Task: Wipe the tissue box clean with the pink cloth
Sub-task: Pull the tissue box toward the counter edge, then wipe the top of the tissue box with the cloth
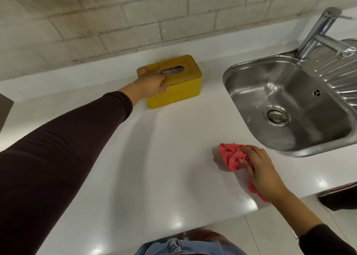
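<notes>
Now the left hand [151, 83] reaches out to the yellow tissue box [179, 84] at the back of the white countertop [154, 158], fingers curled over its near-left corner, gripping it. Well apart, near the steel sink [289, 104], the right hand [260, 169] clutches the crumpled pink cloth [231, 156] against the counter.

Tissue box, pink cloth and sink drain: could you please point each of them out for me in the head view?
tissue box [180, 98]: head view, on its yellow front wall.
pink cloth [230, 157]: head view, on the bunched part left of the fingers.
sink drain [276, 116]: head view, on the middle of the strainer.
</notes>
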A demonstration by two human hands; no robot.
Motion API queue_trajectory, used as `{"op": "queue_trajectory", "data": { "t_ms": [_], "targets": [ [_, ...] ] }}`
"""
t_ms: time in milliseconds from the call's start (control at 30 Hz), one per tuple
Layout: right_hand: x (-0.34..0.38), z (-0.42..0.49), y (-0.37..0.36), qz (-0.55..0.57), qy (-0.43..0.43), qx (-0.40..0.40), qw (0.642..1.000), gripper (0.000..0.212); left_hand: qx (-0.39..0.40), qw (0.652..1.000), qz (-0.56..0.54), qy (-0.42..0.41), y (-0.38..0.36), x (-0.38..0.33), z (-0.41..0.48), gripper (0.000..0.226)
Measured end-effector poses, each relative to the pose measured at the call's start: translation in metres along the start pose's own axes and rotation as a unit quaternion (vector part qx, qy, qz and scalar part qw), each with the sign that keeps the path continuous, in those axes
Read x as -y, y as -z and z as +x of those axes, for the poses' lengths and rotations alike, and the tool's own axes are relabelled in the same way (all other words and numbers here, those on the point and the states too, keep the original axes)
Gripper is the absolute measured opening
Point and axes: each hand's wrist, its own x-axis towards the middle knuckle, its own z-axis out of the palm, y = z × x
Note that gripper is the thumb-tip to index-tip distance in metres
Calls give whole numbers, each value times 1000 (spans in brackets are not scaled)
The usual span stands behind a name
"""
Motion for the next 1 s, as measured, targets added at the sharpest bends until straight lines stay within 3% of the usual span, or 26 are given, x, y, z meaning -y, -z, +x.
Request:
{"op": "queue_trajectory", "data": {
  "t_ms": [367,800,1000],
  "targets": [
    [88,15,-14,248,29,-56,967,17,-86,991,-97,-11,-42,17,-118,53],
    [179,20,-60,302,68,12,951,18,-143,977,-130,91,-74,19,-278,50],
    [213,19,-70,316,71,0,946,18,-164,967,-127,146,-78,8,-326,53]
  ]
}}
